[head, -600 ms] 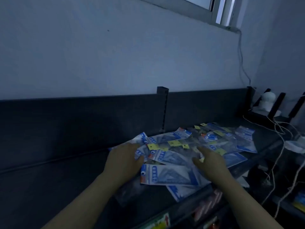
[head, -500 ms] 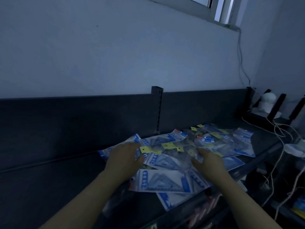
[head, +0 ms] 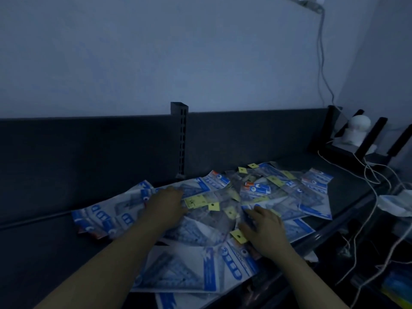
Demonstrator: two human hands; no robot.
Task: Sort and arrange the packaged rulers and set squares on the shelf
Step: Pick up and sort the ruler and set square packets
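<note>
Packets [head: 178, 270] of set squares: loose, overlapping heap on dark shelf [head: 44, 253], several hanging over the front edge. Left hand [head: 166, 204] on heap's left part, fingertips bent down; a pinch or not, cannot tell. Right hand [head: 265, 230] flat, fingers spread, holding nothing. Best approach, I judge: slide like sizes together, then square the edges. Dim light: print unreadable, rulers not distinguishable, nearest packets cut off below.

Packets [head: 200, 267] overlap on the shelf [head: 44, 259], both hands atop.
</note>
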